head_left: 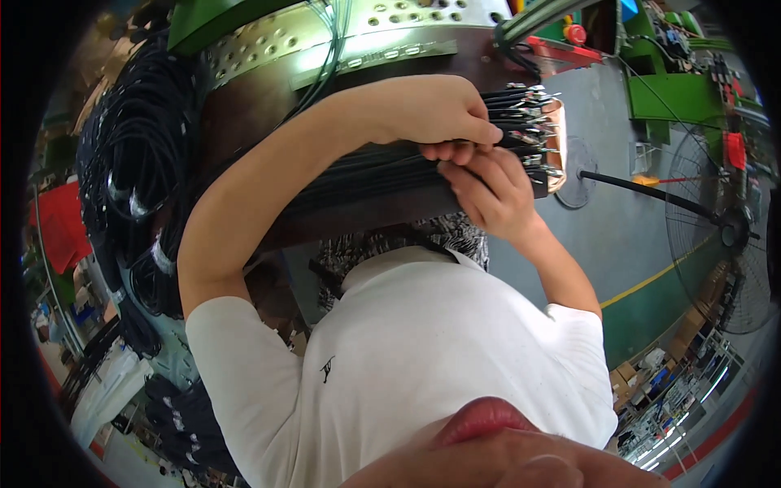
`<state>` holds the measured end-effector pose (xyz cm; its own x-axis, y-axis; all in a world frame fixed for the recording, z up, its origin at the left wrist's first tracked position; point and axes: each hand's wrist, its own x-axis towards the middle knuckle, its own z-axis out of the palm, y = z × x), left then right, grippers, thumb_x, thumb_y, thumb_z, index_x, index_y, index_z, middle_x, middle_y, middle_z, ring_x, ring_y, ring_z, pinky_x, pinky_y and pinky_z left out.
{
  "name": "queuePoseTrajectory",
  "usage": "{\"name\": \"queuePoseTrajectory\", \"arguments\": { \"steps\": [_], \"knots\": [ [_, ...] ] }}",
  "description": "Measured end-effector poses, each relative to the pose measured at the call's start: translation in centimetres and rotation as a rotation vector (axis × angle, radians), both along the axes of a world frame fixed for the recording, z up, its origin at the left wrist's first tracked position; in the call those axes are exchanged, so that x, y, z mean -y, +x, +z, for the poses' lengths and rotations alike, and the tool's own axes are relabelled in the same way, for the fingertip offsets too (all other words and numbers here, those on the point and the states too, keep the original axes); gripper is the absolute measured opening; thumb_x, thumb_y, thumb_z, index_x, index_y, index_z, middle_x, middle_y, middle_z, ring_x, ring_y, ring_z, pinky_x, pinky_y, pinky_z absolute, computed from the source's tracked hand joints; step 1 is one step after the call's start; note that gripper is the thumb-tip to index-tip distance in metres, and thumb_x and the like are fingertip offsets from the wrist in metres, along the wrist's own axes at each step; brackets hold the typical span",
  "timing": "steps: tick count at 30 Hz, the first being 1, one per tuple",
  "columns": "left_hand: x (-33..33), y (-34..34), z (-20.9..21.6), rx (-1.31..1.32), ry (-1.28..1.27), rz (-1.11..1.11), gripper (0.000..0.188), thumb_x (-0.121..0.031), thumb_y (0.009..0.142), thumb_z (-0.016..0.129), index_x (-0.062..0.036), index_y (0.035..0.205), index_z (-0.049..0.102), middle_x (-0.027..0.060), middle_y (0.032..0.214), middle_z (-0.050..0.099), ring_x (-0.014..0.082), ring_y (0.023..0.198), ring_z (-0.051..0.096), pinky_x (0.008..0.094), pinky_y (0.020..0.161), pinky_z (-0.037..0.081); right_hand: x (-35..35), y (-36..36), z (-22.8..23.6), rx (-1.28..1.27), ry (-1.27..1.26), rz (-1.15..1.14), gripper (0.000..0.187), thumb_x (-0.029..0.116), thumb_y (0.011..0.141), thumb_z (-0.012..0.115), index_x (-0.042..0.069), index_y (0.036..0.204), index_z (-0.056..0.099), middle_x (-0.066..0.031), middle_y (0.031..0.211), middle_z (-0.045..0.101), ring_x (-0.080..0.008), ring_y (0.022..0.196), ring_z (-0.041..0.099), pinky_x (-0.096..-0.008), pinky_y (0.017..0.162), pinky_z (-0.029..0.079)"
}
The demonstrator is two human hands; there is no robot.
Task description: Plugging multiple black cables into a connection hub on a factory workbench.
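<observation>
A thick row of black cables (374, 167) lies along the front of the dark bench, their stripped ends (533, 126) fanned out at the right with thin wires and bright tips. My left hand (447, 114) reaches across above the cables, fingers curled and thumb pressed in near those ends. Close against it, my right hand (495, 191) comes up from the bench's front edge with its fingertips pinched. The two hands nearly meet over the cables. What sits between their fingers is too small and covered to make out.
Coiled black cable bundles (134, 163) hang at the left. Behind the cables is a perforated metal plate (268, 45), with thin grey-green wires (333, 49) crossing it. A tan lining (556, 142) edges the bench's right end. A large floor fan (728, 232) stands farther right.
</observation>
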<state>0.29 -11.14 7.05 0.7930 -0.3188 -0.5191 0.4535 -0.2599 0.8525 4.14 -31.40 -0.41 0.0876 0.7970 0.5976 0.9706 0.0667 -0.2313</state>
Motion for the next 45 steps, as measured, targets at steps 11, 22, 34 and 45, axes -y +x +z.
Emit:
{"name": "queuePoseTrajectory", "arguments": {
  "steps": [11,22,34,45],
  "knots": [
    [5.3,-9.0,-1.8,0.304,-0.339,0.825,0.020,-0.019,0.099,0.056,-0.0004,0.104,0.062,-0.0017,0.070,0.054,0.0040,0.059,0.044,0.0211,0.054,0.036,-3.6,1.7,4.5,-1.608,-0.119,0.142,0.044,0.032,0.105,0.044,-0.006,0.109,0.066,-0.0102,0.105,0.069,-0.0092,0.088,0.060,-0.0258,0.082,0.049],
    [4.5,-13.2,-4.3,0.444,-0.386,1.285,0.029,-0.029,0.104,0.047,-0.0046,0.116,0.055,-0.0036,0.063,0.045,0.0028,0.053,0.036,0.0188,0.046,0.028,-9.5,-0.4,4.3,-1.034,-0.422,0.277,0.021,0.019,0.092,0.066,0.001,0.100,0.072,-0.0084,0.088,0.071,-0.0150,0.083,0.066,-0.0277,0.072,0.051],
    [4.0,-14.7,-4.5,0.084,-0.617,1.250,0.028,-0.033,0.103,0.048,-0.0070,0.100,0.058,-0.0043,0.058,0.045,0.0018,0.050,0.035,0.0198,0.045,0.028,-10.5,5.4,2.5,-0.179,-0.282,0.163,0.029,0.018,0.080,0.075,0.008,0.103,0.062,-0.0069,0.094,0.060,-0.0279,0.093,0.057,-0.0382,0.080,0.048],
    [2.1,-14.9,-3.8,0.197,-0.557,1.222,0.036,-0.035,0.106,0.039,-0.0061,0.117,0.058,0.0028,0.068,0.054,0.0077,0.058,0.048,0.0223,0.056,0.042,-13.0,0.1,1.1,-0.535,-0.205,0.197,0.015,-0.003,0.076,0.072,0.005,0.087,0.066,-0.0067,0.088,0.069,-0.0262,0.077,0.067,-0.0329,0.066,0.054]
  ]
}}
